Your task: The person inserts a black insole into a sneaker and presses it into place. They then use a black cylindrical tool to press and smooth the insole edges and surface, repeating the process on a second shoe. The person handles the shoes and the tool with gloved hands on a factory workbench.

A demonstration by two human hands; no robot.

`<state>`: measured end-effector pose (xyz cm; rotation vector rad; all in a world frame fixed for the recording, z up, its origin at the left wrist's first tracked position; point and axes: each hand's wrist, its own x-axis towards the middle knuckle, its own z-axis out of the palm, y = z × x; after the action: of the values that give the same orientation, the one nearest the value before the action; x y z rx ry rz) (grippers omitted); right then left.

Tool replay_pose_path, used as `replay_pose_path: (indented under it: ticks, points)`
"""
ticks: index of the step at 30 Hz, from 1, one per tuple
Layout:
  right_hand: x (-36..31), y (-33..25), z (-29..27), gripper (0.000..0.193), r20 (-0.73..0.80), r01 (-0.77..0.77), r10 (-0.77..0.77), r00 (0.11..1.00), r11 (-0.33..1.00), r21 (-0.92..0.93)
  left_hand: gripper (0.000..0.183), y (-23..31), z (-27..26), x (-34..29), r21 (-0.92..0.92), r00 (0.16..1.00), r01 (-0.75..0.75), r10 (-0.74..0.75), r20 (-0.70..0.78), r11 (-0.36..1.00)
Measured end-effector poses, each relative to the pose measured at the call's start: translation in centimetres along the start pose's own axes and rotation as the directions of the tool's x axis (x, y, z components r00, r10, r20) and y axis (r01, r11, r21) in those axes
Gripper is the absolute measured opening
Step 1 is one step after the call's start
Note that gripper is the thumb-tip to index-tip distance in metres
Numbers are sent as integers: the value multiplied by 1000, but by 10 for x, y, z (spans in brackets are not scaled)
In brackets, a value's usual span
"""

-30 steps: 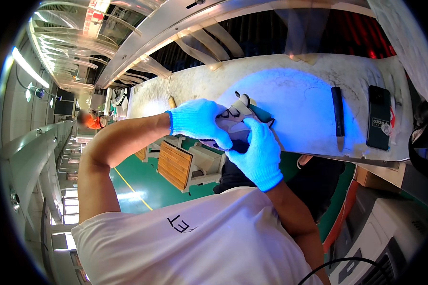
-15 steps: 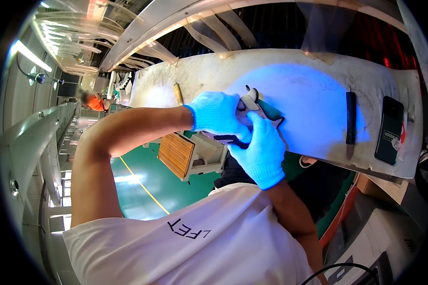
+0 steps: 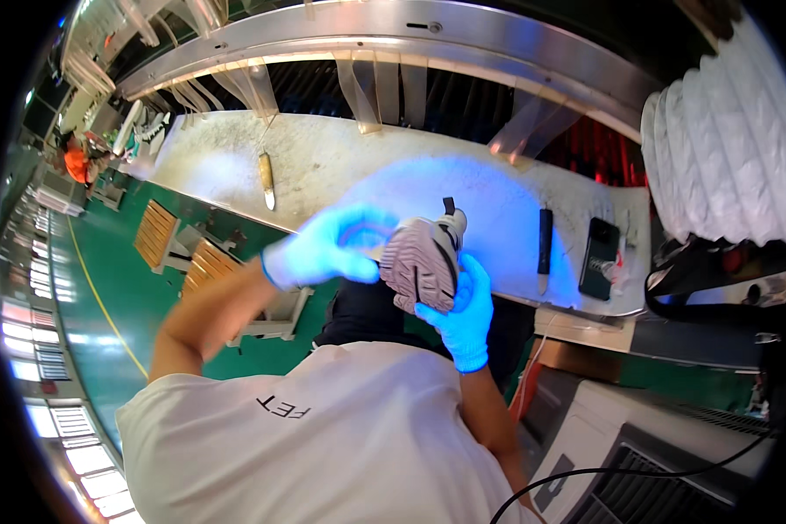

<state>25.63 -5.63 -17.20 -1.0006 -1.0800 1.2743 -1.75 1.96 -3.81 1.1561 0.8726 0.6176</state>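
Observation:
A sneaker (image 3: 421, 262) is held up over the near edge of the workbench, its grooved pinkish-grey sole turned toward me. A dark pull loop sticks up from its far end. My right hand (image 3: 465, 316), in a knitted glove lit blue, grips it from the right and below, with the thumb against the sole. At the shoe's left side is my left hand (image 3: 334, 249), gloved too and slightly blurred; its fingers and thumb are curved apart with nothing between them. Whether its fingertips touch the shoe I cannot tell.
On the pale workbench (image 3: 323, 153) lie a wooden-handled knife (image 3: 266, 182) at left, a black-handled knife (image 3: 545, 243) and a dark phone (image 3: 599, 258) at right. A machine with hanging clear strips (image 3: 358, 92) runs behind. A white ribbed duct (image 3: 729, 144) hangs at right; slatted seats (image 3: 155, 234) stand at left.
My left hand has moved off the shoe to the left and opened. The shoe has turned so its sole now faces me, still in my right hand. The whole view has shifted.

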Motion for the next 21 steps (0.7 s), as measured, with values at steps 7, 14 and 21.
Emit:
replay_pose_path:
  ticks: [7,14,21]
  points:
    - [-8,-9,5,89,-149,-195,258,955,918,345,66,-128,99,5,-254,909,-95,-20,-416,962]
    - [-10,-21,6,69,-222,-142,194,956,963,229,60,-140,107,15,-270,910,-189,65,-410,944]
    - [22,-119,8,94,-96,226,-241,966,963,-144,56,-119,75,18,-163,965,-116,72,-254,980]
